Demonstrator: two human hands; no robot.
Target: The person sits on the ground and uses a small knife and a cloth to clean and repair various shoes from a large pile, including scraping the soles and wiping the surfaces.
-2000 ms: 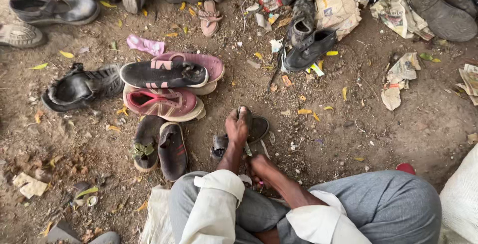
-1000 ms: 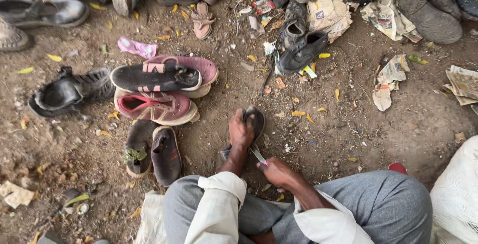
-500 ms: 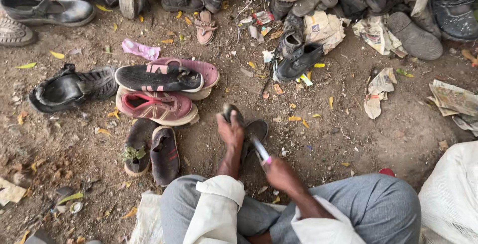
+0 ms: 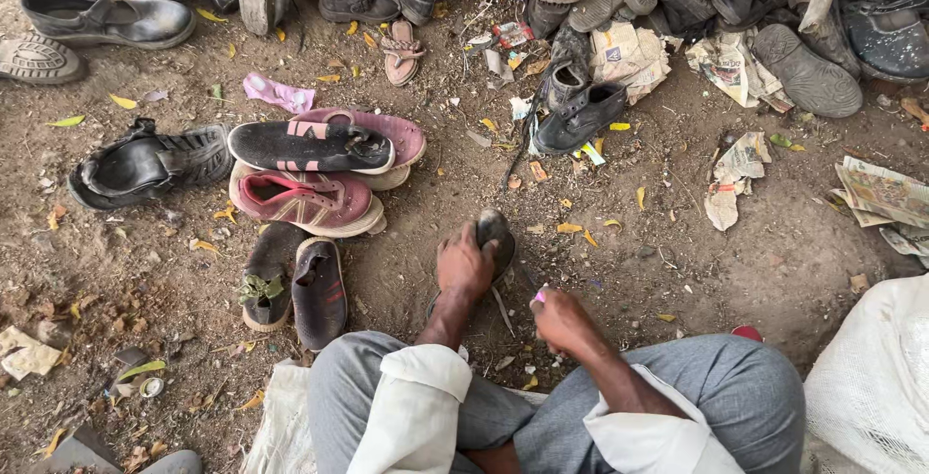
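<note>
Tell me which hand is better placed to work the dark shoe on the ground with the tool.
Right, likely. The right hand holds a small tool beside the dark shoe, while the left hand is pressed on the shoe, steadying it.

Under the left hand point(image 4: 463, 266) lies a dark grey shoe sole point(image 4: 495, 235). The right hand point(image 4: 561, 319) grips something with a pink tip point(image 4: 539, 296). Left of the left hand sit a maroon sneaker with white stripes point(image 4: 305, 200), a black sneaker with pink stripes point(image 4: 310, 146) and two dark brown slip-ons point(image 4: 293, 285). Beyond the hands stands a black ankle boot point(image 4: 579, 116) among yellow leaves point(image 4: 588, 237) on brown dirt point(image 4: 755, 261). The trousers point(image 4: 716, 387) are grey, the rolled cuffs point(image 4: 416, 406) off-white.
</note>
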